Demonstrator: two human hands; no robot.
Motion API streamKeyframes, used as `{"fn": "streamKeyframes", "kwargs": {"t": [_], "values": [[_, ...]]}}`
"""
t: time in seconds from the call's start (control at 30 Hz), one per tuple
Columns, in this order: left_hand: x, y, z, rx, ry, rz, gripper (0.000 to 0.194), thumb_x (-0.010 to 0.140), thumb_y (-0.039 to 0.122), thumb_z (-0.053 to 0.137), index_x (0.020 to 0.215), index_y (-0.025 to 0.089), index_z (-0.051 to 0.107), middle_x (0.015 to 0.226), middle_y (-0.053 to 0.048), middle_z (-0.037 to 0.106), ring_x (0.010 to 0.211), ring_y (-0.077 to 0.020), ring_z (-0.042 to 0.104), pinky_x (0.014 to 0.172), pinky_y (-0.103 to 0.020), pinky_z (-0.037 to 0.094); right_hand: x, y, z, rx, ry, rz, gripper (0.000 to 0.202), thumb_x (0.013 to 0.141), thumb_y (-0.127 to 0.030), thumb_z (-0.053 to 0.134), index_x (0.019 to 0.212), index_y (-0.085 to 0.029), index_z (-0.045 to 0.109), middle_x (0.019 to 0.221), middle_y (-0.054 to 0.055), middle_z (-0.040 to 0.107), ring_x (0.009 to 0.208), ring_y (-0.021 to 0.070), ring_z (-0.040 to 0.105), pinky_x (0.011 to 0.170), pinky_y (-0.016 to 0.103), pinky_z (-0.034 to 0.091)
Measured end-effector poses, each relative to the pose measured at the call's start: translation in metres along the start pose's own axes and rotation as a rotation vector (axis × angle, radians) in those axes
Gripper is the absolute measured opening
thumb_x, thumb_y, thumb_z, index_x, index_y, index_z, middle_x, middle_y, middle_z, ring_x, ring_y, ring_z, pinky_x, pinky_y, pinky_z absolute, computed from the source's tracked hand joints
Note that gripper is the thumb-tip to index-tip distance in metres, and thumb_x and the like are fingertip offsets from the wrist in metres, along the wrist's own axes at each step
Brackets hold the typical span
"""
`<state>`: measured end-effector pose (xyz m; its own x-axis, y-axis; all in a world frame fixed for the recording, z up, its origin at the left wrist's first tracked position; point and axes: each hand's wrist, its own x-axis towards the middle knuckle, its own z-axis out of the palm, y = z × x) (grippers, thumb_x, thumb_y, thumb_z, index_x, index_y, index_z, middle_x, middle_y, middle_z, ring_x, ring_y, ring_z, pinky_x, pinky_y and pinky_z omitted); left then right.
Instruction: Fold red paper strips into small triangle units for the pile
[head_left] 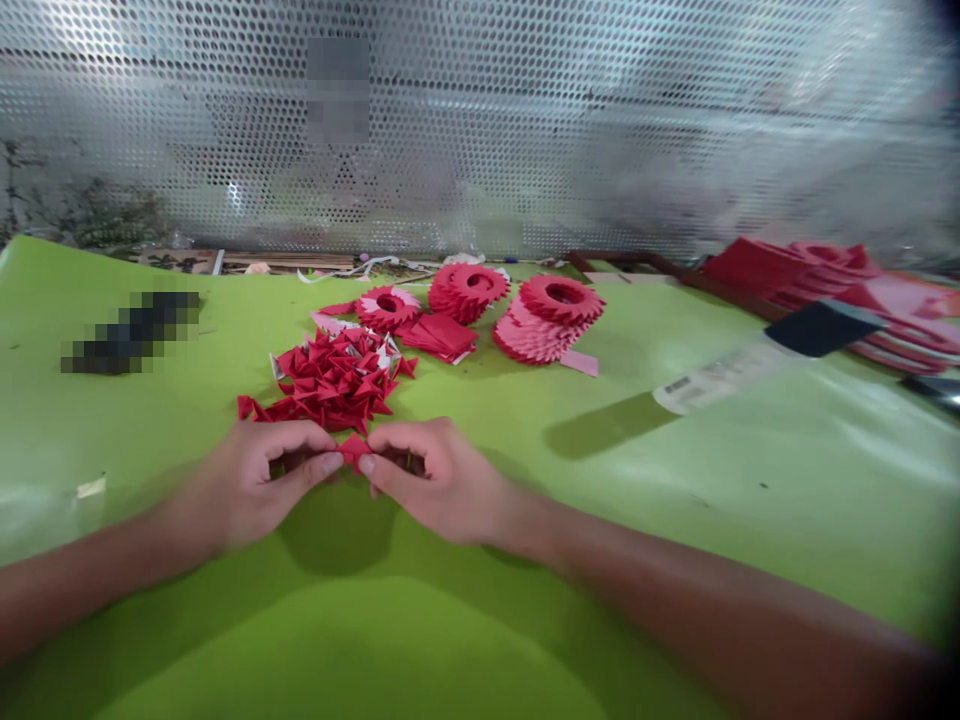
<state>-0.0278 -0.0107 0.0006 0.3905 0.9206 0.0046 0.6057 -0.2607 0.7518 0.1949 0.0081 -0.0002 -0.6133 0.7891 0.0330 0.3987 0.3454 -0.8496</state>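
Observation:
A small folded piece of red paper [354,450] is held up between both hands, its peak pointing upward. My left hand [259,475] pinches its left end between thumb and fingers. On the other end, my right hand [439,480] is closed in the same kind of pinch. Just beyond the hands lies a heap of folded red paper triangles [337,375], with a few white ones among them. A stack of flat red paper pieces [441,336] rests behind the heap, to the right.
Ring-shaped paper stacks stand farther back: a low red-and-pink one [386,308], a red one [469,290] and a taller pink one with red top [551,318]. A clear bottle with dark cap [720,375] lies right. Red paper sheets [795,270] fill the far right. Perforated metal [480,120] closes the back.

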Motion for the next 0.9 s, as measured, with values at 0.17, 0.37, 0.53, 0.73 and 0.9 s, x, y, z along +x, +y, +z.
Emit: {"fn": "streamKeyframes", "kwargs": {"t": [0.17,0.37,0.53,0.73,0.9], "values": [[0.0,-0.001,0.003,0.014,-0.004,-0.004,0.038,0.097,0.05,0.053,0.09,0.019,0.074,0.074,0.0,0.07,0.061,-0.0149,0.057,0.053,-0.024,0.037,0.0,-0.001,0.001,0.053,-0.024,0.025,0.028,0.099,-0.032,0.055,0.077,-0.016,0.064,0.066,-0.003,0.062,0.052,0.006,0.049,0.044,0.017,0.032],[0.0,-0.006,0.002,-0.038,-0.018,0.002,0.04,0.098,0.048,0.052,0.08,0.018,0.071,0.077,-0.002,0.071,0.067,-0.0159,0.061,0.057,-0.024,0.042,0.001,0.0,0.001,0.004,-0.025,0.042,0.031,0.1,-0.035,0.054,0.08,-0.017,0.067,0.066,-0.003,0.065,0.049,0.005,0.048,0.042,0.016,0.03],[0.0,-0.005,0.002,-0.06,-0.034,0.0,0.039,0.098,0.048,0.052,0.082,0.018,0.071,0.074,-0.002,0.07,0.066,-0.016,0.06,0.056,-0.023,0.042,0.001,-0.001,0.001,-0.023,-0.056,0.011,0.03,0.101,-0.034,0.053,0.08,-0.017,0.068,0.068,-0.002,0.067,0.052,0.0065,0.052,0.045,0.018,0.034],[-0.001,-0.001,0.001,-0.066,-0.039,-0.091,0.045,0.097,0.053,0.046,0.079,0.019,0.07,0.07,-0.003,0.068,0.062,-0.0166,0.056,0.052,-0.024,0.035,-0.001,-0.002,0.001,-0.091,0.081,-0.116,0.015,0.094,-0.031,0.065,0.102,-0.018,0.067,0.085,0.0,0.072,0.06,0.0098,0.06,0.049,0.02,0.044],[0.001,0.006,-0.003,-0.134,-0.044,-0.14,0.047,0.093,0.056,0.049,0.075,0.018,0.069,0.068,-0.002,0.065,0.056,-0.0145,0.05,0.05,-0.024,0.033,-0.001,0.006,0.0,-0.292,0.166,-0.49,0.011,0.094,-0.016,0.066,0.103,-0.019,0.071,0.102,0.002,0.078,0.08,0.0132,0.072,0.071,0.024,0.055]]}}
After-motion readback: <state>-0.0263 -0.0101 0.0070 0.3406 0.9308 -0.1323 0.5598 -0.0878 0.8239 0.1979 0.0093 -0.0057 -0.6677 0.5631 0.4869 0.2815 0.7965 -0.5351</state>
